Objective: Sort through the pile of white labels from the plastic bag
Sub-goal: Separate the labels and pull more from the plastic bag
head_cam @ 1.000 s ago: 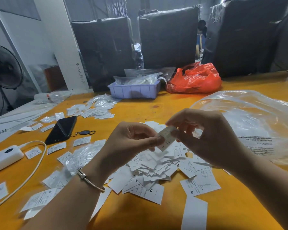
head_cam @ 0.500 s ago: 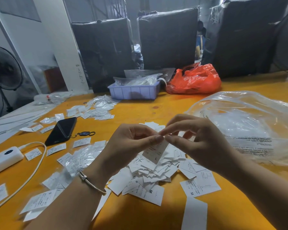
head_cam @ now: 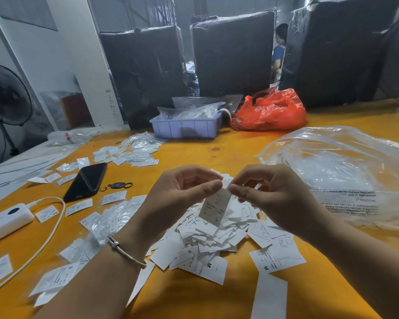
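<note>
A heap of white labels (head_cam: pixel 213 236) printed with sizes such as S, M and XL lies on the orange table (head_cam: pixel 194 153) in front of me. Above the heap my left hand (head_cam: pixel 180 199) and my right hand (head_cam: pixel 270 199) both pinch the top edge of one white label (head_cam: pixel 215 207), which hangs down between them. The big clear plastic bag (head_cam: pixel 346 171) lies crumpled at the right, just behind my right hand.
Loose labels and small clear sleeves (head_cam: pixel 108 221) are scattered at the left. A black phone (head_cam: pixel 86 180) with a key tag, a white power bank (head_cam: pixel 5 221) and its cable lie there too. A lilac bin (head_cam: pixel 186 127) and a red bag (head_cam: pixel 270 111) stand at the back.
The label held flat and raised between my hands a second ago now hangs down from its top edge. My hands have drawn closer together at the fingertips.
</note>
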Demonstrator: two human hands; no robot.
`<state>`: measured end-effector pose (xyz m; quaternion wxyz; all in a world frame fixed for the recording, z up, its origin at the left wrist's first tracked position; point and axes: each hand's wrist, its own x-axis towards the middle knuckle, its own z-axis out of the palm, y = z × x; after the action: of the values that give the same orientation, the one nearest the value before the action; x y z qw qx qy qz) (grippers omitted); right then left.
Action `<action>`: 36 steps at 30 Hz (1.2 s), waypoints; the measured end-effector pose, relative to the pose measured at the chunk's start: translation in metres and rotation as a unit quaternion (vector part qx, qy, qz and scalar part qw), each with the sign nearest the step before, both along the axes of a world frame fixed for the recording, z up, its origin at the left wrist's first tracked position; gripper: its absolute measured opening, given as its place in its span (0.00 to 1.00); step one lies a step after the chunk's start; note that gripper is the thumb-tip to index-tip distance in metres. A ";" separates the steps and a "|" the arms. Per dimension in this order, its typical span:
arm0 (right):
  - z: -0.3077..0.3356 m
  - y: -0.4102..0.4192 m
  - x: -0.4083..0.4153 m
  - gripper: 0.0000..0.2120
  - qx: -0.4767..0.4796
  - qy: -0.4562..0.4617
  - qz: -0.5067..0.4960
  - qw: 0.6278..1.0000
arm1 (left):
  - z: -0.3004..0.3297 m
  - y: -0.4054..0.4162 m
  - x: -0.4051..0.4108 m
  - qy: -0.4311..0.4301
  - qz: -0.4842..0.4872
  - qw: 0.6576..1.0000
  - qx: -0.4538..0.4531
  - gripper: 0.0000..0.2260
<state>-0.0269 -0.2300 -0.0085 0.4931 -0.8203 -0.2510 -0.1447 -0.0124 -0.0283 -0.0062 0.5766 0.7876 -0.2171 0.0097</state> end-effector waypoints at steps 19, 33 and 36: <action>-0.012 -0.063 0.040 0.06 -0.225 0.007 -0.420 0.879 | 0.000 0.089 0.041 0.152 0.321 0.895 0.272 0.09; -0.020 -0.077 0.050 0.07 -0.403 0.064 -0.455 0.792 | -0.001 0.073 0.035 0.093 0.334 0.879 0.328 0.13; -0.021 -0.078 0.050 0.06 -0.377 0.050 -0.451 0.808 | -0.001 0.059 0.030 0.029 0.346 0.895 0.281 0.11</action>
<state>0.0227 -0.3077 -0.0291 0.0367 -0.9686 0.1374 -0.2038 0.0176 0.0310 -0.0075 0.2975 0.9421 0.0920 0.1241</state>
